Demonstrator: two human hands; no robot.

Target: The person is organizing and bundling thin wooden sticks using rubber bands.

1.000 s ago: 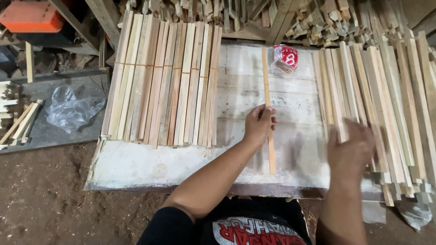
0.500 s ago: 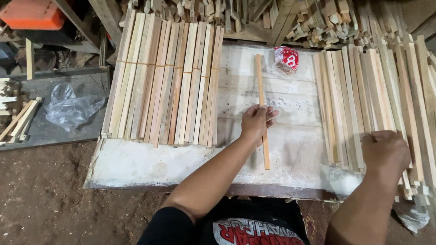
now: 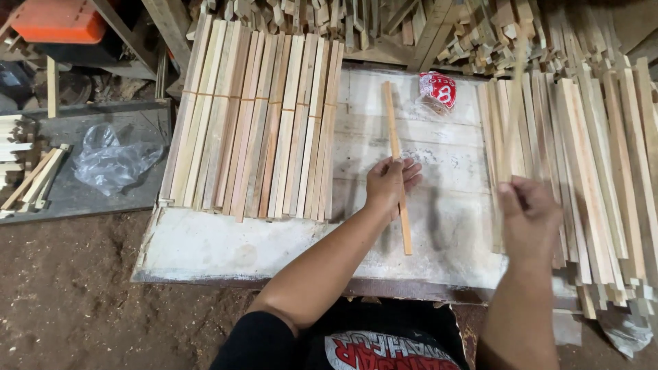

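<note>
The left hand (image 3: 389,183) lies over a single thin wooden slat (image 3: 397,164), fingers spread loosely across it and pressing it flat against the whitewashed plank board (image 3: 288,247). The slat runs nearly straight away from the person, slightly tilted, in the bare middle strip of the board.

The right hand (image 3: 526,212) is closed around the near end of a second slat (image 3: 513,109), which it lifts at a shallow angle above the pile of loose slats (image 3: 589,157) on the right side of the board; this slat is blurred by motion.

On the left side of the board a neat row of slats (image 3: 260,123) lies side by side, touching one another. A red and white plastic packet (image 3: 437,89) sits at the far edge of the board, just beside the single slat's far end; its contents cannot be told.

Left of the board, a dark tray (image 3: 130,199) holds a crumpled clear plastic bag (image 3: 110,163) and a few short wood offcuts (image 3: 34,179). An orange container (image 3: 58,19) stands in the far left corner. Wood scraps (image 3: 425,27) are heaped beyond the board.
</note>
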